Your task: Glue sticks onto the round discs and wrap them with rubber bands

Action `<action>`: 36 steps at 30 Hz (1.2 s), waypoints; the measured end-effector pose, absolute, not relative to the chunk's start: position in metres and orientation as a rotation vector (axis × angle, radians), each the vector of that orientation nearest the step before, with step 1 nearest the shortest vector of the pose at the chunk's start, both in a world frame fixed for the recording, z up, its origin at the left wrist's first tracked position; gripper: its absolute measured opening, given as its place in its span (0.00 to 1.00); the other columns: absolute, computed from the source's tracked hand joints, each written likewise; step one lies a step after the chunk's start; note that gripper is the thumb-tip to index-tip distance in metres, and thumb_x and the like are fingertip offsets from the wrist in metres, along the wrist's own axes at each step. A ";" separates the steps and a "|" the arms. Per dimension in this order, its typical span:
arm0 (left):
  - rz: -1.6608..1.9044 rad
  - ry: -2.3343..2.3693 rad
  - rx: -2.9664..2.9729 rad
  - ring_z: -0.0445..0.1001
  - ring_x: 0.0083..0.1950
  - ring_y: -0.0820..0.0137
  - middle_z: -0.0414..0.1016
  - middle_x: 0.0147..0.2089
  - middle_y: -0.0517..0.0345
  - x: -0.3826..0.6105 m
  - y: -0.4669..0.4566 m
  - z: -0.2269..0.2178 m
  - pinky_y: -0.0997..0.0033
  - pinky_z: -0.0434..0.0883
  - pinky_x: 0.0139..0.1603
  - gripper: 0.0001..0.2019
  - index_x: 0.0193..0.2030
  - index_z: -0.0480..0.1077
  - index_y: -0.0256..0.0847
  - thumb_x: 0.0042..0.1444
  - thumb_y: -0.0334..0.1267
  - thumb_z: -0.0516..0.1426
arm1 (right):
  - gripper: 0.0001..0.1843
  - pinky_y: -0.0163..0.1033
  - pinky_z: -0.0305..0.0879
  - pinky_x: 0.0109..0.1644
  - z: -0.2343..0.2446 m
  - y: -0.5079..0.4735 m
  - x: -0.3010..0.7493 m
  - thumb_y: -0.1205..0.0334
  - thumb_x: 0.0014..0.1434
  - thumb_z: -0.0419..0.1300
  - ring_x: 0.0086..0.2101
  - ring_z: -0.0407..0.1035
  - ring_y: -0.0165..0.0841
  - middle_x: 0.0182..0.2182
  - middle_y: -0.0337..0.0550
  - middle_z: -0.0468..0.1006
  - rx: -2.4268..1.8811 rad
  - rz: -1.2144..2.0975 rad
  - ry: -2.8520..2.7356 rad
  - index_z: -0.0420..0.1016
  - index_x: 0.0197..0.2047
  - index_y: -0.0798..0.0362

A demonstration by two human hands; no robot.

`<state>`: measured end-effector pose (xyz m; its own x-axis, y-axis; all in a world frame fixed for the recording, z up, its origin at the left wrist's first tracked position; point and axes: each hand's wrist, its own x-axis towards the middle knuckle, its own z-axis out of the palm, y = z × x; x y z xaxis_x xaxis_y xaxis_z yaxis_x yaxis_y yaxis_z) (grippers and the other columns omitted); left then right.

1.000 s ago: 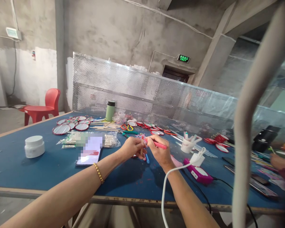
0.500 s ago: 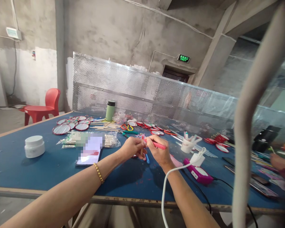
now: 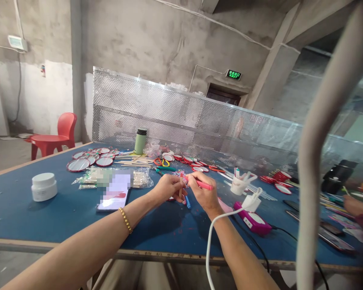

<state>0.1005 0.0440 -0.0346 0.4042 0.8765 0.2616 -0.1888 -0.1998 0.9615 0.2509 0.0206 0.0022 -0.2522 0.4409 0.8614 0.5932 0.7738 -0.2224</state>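
My left hand (image 3: pixel 167 188) pinches a short wooden stick (image 3: pixel 180 191), held upright over the table. My right hand (image 3: pixel 203 195) grips a red marker pen (image 3: pixel 206 185); the pen's front end reaches the upper part of the stick, but whether it touches cannot be made out. Below the fingers a blue pen-like piece (image 3: pixel 188 201) lies on the table. Behind both hands is a small heap of colourful bits (image 3: pixel 179 173), partly hidden. A pair of pliers with teal handles (image 3: pixel 165 168) lies just beyond the left hand.
A phone (image 3: pixel 114 193) leans by packs of sticks (image 3: pixel 142 179). Round red-rimmed discs (image 3: pixel 78 164), a white jar (image 3: pixel 44 187) and a green bottle (image 3: pixel 140 141) stand left. Right are a white cup (image 3: pixel 238 185), a purple device (image 3: pixel 254 221) with cables, and another person's hand (image 3: pixel 353 205).
My right hand and the red marker pen have shifted very slightly to the right. My left hand holds the stick in the same place.
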 end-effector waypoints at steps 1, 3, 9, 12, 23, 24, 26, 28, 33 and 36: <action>1.103 0.655 1.447 0.77 0.23 0.69 0.77 0.26 0.52 0.101 0.044 -0.035 0.73 0.75 0.24 0.16 0.26 0.70 0.33 0.51 0.46 0.63 | 0.14 0.34 0.62 0.30 0.002 0.020 0.251 0.61 0.63 0.54 0.23 0.66 0.29 0.21 0.37 0.73 -0.786 -0.179 -1.893 0.70 0.26 0.51; 1.104 0.652 1.446 0.77 0.23 0.69 0.77 0.26 0.52 0.101 0.045 -0.035 0.73 0.75 0.24 0.16 0.26 0.70 0.33 0.51 0.47 0.63 | 0.13 0.34 0.62 0.30 0.002 0.021 0.251 0.62 0.63 0.54 0.23 0.66 0.30 0.21 0.37 0.73 -0.781 -0.191 -1.899 0.70 0.26 0.51; 1.107 0.647 1.438 0.77 0.23 0.69 0.77 0.26 0.52 0.101 0.045 -0.036 0.72 0.76 0.24 0.17 0.27 0.70 0.33 0.51 0.48 0.63 | 0.13 0.34 0.61 0.30 0.001 0.022 0.251 0.63 0.63 0.54 0.22 0.66 0.29 0.21 0.37 0.73 -0.764 -0.211 -1.907 0.70 0.26 0.52; 1.104 0.648 1.431 0.77 0.22 0.69 0.77 0.26 0.52 0.101 0.045 -0.036 0.73 0.75 0.23 0.17 0.27 0.70 0.33 0.50 0.48 0.63 | 0.13 0.34 0.61 0.30 0.001 0.022 0.250 0.64 0.63 0.54 0.23 0.67 0.29 0.21 0.37 0.73 -0.755 -0.210 -1.904 0.70 0.25 0.52; 1.081 0.649 1.377 0.77 0.23 0.68 0.77 0.25 0.51 0.095 0.047 -0.034 0.72 0.75 0.23 0.16 0.31 0.70 0.32 0.49 0.46 0.64 | 0.11 0.35 0.66 0.34 -0.002 0.028 0.252 0.61 0.64 0.54 0.26 0.71 0.31 0.24 0.39 0.77 -0.782 -0.198 -1.801 0.75 0.33 0.52; 1.084 0.645 1.372 0.77 0.23 0.68 0.77 0.26 0.51 0.093 0.047 -0.034 0.72 0.74 0.23 0.17 0.33 0.70 0.32 0.49 0.47 0.64 | 0.11 0.35 0.67 0.35 -0.003 0.031 0.253 0.60 0.64 0.54 0.26 0.72 0.32 0.25 0.40 0.77 -0.782 -0.188 -1.767 0.76 0.35 0.52; 1.092 0.634 1.370 0.77 0.24 0.69 0.77 0.27 0.51 0.089 0.046 -0.032 0.74 0.74 0.23 0.18 0.35 0.70 0.32 0.49 0.48 0.64 | 0.12 0.36 0.67 0.34 -0.005 0.037 0.255 0.57 0.65 0.53 0.27 0.73 0.32 0.25 0.40 0.77 -0.794 -0.174 -1.717 0.77 0.38 0.52; 1.104 0.621 1.377 0.76 0.24 0.70 0.76 0.27 0.52 0.085 0.044 -0.030 0.75 0.73 0.23 0.19 0.36 0.69 0.32 0.49 0.49 0.64 | 0.15 0.35 0.67 0.33 -0.008 0.044 0.259 0.54 0.66 0.52 0.27 0.72 0.32 0.25 0.41 0.77 -0.824 -0.181 -1.714 0.77 0.38 0.52; 1.147 0.609 1.395 0.74 0.24 0.73 0.75 0.27 0.53 0.081 0.039 -0.024 0.77 0.70 0.22 0.19 0.37 0.69 0.32 0.51 0.49 0.63 | 0.15 0.35 0.67 0.36 -0.016 0.061 0.267 0.54 0.65 0.53 0.29 0.72 0.32 0.28 0.42 0.78 -0.910 -0.239 -1.748 0.77 0.34 0.52; 1.159 0.598 1.398 0.73 0.24 0.74 0.75 0.28 0.54 0.080 0.037 -0.022 0.77 0.69 0.23 0.19 0.38 0.68 0.32 0.52 0.48 0.63 | 0.14 0.35 0.66 0.37 -0.019 0.066 0.270 0.55 0.64 0.55 0.30 0.72 0.33 0.29 0.43 0.79 -0.955 -0.275 -1.747 0.77 0.34 0.52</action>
